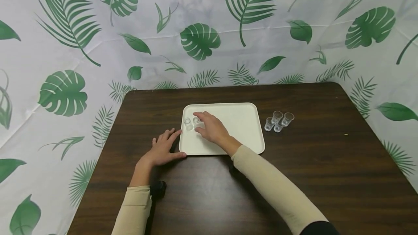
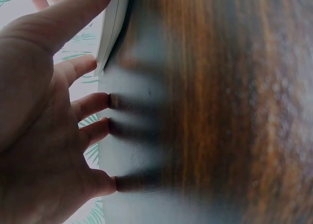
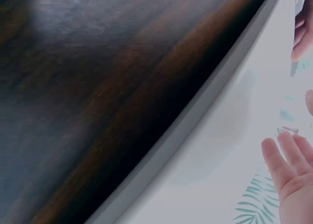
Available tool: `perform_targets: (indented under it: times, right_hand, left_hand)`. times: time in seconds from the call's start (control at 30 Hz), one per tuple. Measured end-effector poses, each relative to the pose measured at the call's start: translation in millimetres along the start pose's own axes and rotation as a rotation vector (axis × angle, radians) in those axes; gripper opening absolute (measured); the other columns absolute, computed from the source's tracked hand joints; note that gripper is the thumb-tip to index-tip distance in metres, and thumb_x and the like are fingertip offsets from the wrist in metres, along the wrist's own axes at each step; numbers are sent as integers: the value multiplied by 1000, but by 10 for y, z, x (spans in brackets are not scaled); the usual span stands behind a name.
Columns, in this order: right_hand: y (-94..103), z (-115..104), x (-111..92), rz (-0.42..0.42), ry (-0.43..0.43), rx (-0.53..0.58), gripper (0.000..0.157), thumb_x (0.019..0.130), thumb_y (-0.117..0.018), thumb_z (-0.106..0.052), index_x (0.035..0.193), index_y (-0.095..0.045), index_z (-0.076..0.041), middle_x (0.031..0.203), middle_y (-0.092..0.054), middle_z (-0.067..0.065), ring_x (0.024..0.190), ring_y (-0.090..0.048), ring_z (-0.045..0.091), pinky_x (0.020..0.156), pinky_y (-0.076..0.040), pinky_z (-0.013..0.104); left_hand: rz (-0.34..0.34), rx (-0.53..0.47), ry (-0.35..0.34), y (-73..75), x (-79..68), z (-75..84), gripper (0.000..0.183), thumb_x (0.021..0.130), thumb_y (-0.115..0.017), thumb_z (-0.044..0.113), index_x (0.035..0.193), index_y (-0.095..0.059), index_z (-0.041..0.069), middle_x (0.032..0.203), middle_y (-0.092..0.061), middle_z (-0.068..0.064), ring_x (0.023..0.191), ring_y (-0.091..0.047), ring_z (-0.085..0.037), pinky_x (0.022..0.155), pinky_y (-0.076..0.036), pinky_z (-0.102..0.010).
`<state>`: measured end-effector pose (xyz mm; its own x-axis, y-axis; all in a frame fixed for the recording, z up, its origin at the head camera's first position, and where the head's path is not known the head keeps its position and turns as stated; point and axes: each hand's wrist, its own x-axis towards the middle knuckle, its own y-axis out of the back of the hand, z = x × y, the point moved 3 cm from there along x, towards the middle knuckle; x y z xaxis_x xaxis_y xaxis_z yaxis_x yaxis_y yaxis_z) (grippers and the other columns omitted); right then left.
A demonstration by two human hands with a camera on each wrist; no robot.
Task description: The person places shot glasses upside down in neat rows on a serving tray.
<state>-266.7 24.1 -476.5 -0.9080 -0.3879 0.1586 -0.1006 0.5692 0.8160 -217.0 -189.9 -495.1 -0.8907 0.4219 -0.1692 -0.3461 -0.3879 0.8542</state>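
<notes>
A white tray [image 1: 235,126] lies on the dark wooden table. Two small clear plastic cups, a left one [image 1: 187,122] and a right one [image 1: 196,120], stand at its left end. My right hand [image 1: 212,128] reaches over the tray, thumb and fingers spread apart beside the right cup and partly covering it. In the right wrist view the fingers [image 3: 276,158] look loosely extended. My left hand [image 1: 161,149] rests at the tray's left front corner. Its thumb and index finger touch the rim, while the other fingertips [image 2: 105,128] rest on the table.
Several more clear cups [image 1: 277,120] stand grouped on the table [image 1: 313,155], right of the tray. A white cloth with green leaves [image 1: 156,57] hangs behind and around the table. Beside the left wrist shows a black object [image 1: 158,189].
</notes>
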Motion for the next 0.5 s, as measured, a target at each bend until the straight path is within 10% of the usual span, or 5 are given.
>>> perform_targets:
  times: [0.5]
  right_hand:
    - [392, 208, -407, 46, -38, 108, 59, 89, -74, -20, 143, -51, -11, 133, -55, 8, 114, -60, 23, 94, -47, 41]
  left_hand:
    - [11, -6, -7, -15, 8, -24, 94, 83, -71, 57, 157, -27, 21, 160, -19, -19, 144, -17, -43, 102, -7, -76]
